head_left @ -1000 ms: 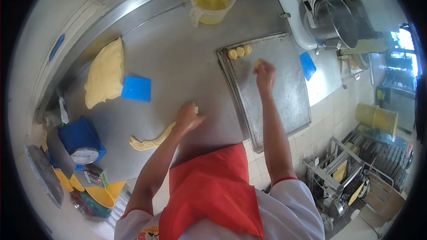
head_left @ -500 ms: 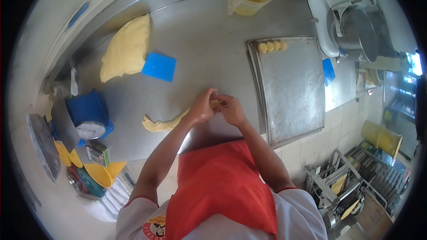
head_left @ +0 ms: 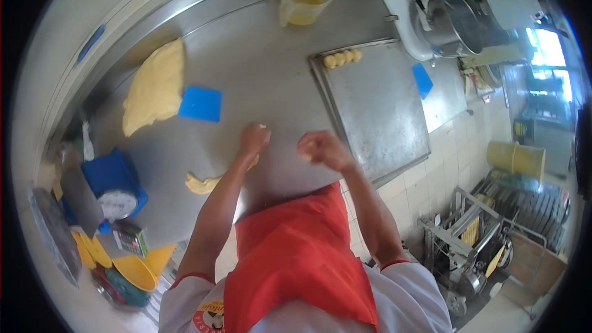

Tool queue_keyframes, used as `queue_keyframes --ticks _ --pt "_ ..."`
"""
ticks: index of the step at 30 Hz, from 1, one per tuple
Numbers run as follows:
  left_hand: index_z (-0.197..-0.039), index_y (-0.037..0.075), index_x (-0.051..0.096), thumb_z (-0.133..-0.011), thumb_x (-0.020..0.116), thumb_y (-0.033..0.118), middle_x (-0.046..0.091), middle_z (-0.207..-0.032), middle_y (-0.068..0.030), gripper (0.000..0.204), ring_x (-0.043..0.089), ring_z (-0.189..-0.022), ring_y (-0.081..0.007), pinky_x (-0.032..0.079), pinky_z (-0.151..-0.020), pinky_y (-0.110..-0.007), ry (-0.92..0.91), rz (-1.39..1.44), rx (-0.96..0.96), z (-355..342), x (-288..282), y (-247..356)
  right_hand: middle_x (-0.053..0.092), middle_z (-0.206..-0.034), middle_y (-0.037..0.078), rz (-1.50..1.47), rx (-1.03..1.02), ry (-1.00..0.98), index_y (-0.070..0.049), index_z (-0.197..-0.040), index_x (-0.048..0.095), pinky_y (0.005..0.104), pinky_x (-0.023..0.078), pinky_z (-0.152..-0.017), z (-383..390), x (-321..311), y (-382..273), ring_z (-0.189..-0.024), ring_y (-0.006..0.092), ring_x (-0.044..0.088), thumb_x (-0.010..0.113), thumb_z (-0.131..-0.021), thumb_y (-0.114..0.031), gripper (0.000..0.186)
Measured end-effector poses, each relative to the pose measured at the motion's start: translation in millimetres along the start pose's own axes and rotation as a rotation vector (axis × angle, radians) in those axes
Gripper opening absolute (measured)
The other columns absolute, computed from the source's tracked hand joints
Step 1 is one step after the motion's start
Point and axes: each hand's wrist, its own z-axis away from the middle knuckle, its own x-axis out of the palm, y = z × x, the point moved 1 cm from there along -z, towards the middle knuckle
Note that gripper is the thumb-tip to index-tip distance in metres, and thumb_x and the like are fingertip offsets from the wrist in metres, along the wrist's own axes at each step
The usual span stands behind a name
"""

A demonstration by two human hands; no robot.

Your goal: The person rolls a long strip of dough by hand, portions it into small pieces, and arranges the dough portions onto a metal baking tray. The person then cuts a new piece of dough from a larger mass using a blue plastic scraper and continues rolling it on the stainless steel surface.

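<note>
My left hand (head_left: 254, 140) is closed in a fist over the steel table, with bits of pale dough showing at its edges. A strip of dough (head_left: 200, 184) lies on the table and runs beneath my left forearm toward that fist. To the right, my right hand (head_left: 327, 150) curls its fingers around a small dough piece (head_left: 308, 151), partly hidden by them. The hands are apart. Right of my right hand is a metal baking tray (head_left: 385, 108), with a short row of dough balls (head_left: 342, 58) at its far left corner.
A large dough slab (head_left: 157, 86) lies at the far left, touching a blue scraper (head_left: 201, 104). A jug of yellow liquid (head_left: 305, 3) stands at the back. Beyond the tray are another blue scraper (head_left: 422, 80) and a mixer bowl (head_left: 453, 24). A blue scale (head_left: 114, 179) stands left.
My hands, together before, have separated. The right one has moved away to the right with a dough piece, the left one stays closed on dough. The whole view has shifted and tilted.
</note>
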Motion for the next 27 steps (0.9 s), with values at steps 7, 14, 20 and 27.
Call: queue_keyframes --ticks 7,14,20,27 --pt "-0.082 0.001 0.059 -0.072 0.071 0.019 0.061 -0.073 -0.0211 0.024 0.061 -0.069 -0.0338 0.049 -0.069 -0.044 -0.024 -0.097 0.184 48.3 57.4 168.7 0.07 -0.09 0.017 0.129 -0.13 1.075 -0.001 -0.114 0.068 0.0336 0.053 -0.069 -69.9 -203.8 22.6 -0.073 0.0224 0.068 0.059 -0.087 -0.014 0.031" --pt "-0.116 0.002 0.056 -0.072 0.065 0.0 0.062 -0.099 -0.022 0.045 0.061 -0.096 -0.043 0.049 -0.086 -0.046 0.044 -0.069 0.256 25.7 60.5 125.7 0.064 -0.09 0.016 0.738 -0.394 1.304 -0.002 -0.107 0.067 0.0377 0.052 -0.066 -97.0 -205.6 36.6 -0.074 0.0286 0.065 0.072 -0.083 -0.022 0.031" --pt "-0.118 0.0 0.055 -0.075 0.066 0.004 0.064 -0.101 -0.0246 0.044 0.062 -0.095 -0.0431 0.051 -0.086 -0.046 0.07 0.1 0.293 35.4 42.0 118.9 0.068 -0.092 0.02 0.173 -0.17 0.293 0.0 -0.1 0.07 0.0395 0.052 -0.075 -12.5 -13.2 37.1 -0.081 0.0324 0.067 0.065 -0.087 -0.016 0.022" --pt "-0.126 0.01 0.058 -0.077 0.073 0.027 0.068 -0.105 -0.0224 0.054 0.067 -0.101 -0.0326 0.052 -0.086 -0.044 -0.281 -0.61 0.054 42.3 57.4 100.4 0.069 -0.091 0.024 0.531 -0.037 0.669 -0.001 -0.095 0.071 0.0428 0.053 -0.078 3.5 37.7 28.2 -0.087 0.0345 0.07 0.064 -0.089 -0.02 0.021"
